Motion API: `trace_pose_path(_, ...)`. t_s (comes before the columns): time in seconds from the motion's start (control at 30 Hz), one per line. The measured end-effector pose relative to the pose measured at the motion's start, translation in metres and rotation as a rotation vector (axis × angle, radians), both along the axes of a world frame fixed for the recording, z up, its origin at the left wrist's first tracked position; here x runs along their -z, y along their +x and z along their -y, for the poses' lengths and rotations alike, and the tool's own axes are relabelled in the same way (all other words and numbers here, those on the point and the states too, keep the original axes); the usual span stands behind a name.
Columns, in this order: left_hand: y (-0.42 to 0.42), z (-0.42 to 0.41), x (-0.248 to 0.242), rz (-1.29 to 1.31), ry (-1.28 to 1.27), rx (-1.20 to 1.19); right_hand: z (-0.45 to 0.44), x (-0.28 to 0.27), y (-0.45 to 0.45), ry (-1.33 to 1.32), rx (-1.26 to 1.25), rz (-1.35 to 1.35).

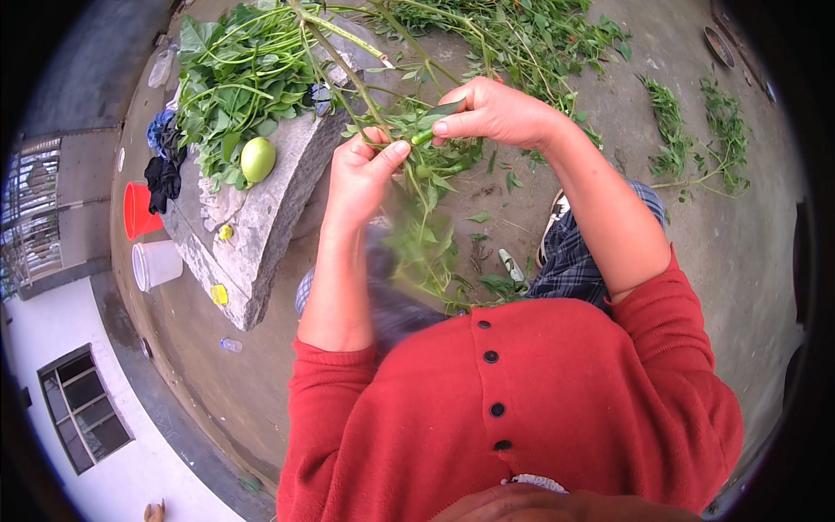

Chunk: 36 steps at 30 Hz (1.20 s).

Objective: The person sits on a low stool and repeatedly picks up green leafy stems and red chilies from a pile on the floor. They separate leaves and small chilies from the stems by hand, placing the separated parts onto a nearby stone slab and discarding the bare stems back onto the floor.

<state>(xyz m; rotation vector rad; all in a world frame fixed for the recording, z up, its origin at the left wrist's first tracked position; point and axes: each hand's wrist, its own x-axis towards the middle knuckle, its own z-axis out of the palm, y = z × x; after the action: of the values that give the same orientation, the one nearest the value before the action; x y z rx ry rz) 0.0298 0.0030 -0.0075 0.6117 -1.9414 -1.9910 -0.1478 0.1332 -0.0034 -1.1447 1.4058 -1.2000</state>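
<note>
My left hand (368,166) grips the stem of a cut pepper plant (365,98), thumb and fingers closed around it. Between the thumb and fingers of my right hand (486,117) is a green chili pepper (423,137), close beside the left thumb. A dark green leaf (447,109) lies against the right fingers. Leafy twigs (424,241) of the plant hang below my hands over my lap, partly blurred. Whether the pepper is still joined to its stem cannot be made out.
Left of my hands, a stone slab (261,235) bears a heap of leafy greens (241,85) and a round green fruit (258,160). Dark cloth (163,176), a red bucket (140,212) and a white bucket (158,264) are beyond it. More cut plants (522,39) lie on the concrete ground.
</note>
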Motion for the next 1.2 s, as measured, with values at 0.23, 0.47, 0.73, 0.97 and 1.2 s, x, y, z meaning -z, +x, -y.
trace_pose_path(0.23, 0.005, 0.006, -0.005, -0.114, 0.349, -0.019, 0.006, 0.017, 0.006, -0.057, -0.009, 0.810)
trace_pose_path(0.47, 0.003, 0.001, -0.006, -0.150, 0.340, -0.184, 0.008, 0.029, 0.017, -0.127, -0.054, 0.905)
trace_pose_path(0.73, 0.006, 0.002, -0.009, -0.117, 0.326, -0.097, 0.010, 0.017, 0.028, -0.027, 0.119, 0.327)
trace_pose_path(0.97, 0.001, -0.002, -0.011, -0.038, 0.238, -0.078, 0.013, 0.006, 0.022, 0.001, 0.186, -0.121)
trace_pose_path(1.2, -0.005, -0.009, -0.009, -0.060, 0.138, -0.064, 0.010, -0.002, 0.022, 0.052, 0.171, -0.332)
